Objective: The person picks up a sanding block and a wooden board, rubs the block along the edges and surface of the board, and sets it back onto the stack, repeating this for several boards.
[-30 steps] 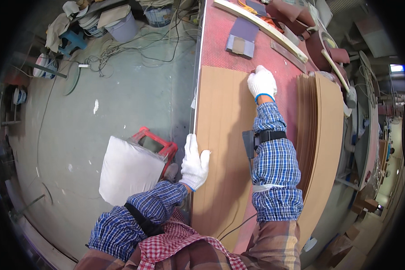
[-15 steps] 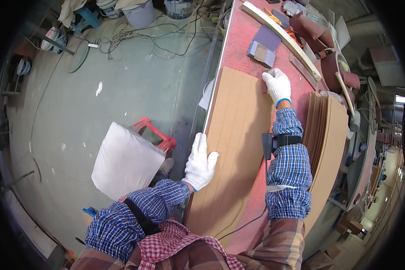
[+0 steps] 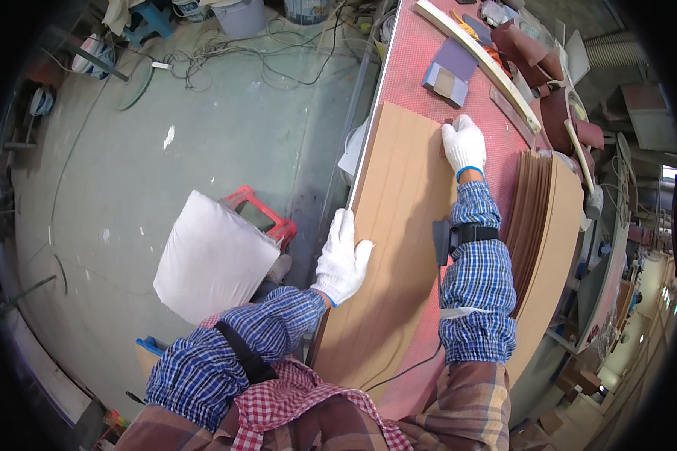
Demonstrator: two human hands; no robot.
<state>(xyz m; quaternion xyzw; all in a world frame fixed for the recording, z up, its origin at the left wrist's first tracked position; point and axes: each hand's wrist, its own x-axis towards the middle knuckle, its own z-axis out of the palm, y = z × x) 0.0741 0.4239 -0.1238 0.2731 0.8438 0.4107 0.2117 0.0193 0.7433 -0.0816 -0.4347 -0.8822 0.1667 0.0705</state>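
A long light-brown wooden board (image 3: pixel 399 195) lies lengthwise on the red, textured tabletop. My left hand (image 3: pixel 343 257), in a white knitted glove, rests at the board's left edge, fingers stretched and thumb apart. At the board's far right edge, my gloved right hand (image 3: pixel 465 144) is closed around a small reddish-brown piece of sandpaper (image 3: pixel 447 143), mostly hidden by the fingers. Just beyond it sits an open purple-and-blue box (image 3: pixel 450 74) with a tan piece inside.
Right of my forearm stands a stack of curved brown boards (image 3: pixel 538 233). A long pale wooden strip (image 3: pixel 481 64) and reddish-brown sandpaper rolls (image 3: pixel 526 52) lie at the back right. Left of the table are a white-covered seat (image 3: pixel 214 255), a red plastic stool (image 3: pixel 267 214) and tangled cables (image 3: pixel 203 64).
My right hand stays closed at the board's far right edge with little shift along it. My left hand keeps its place on the left edge. The whole view has tilted slightly.
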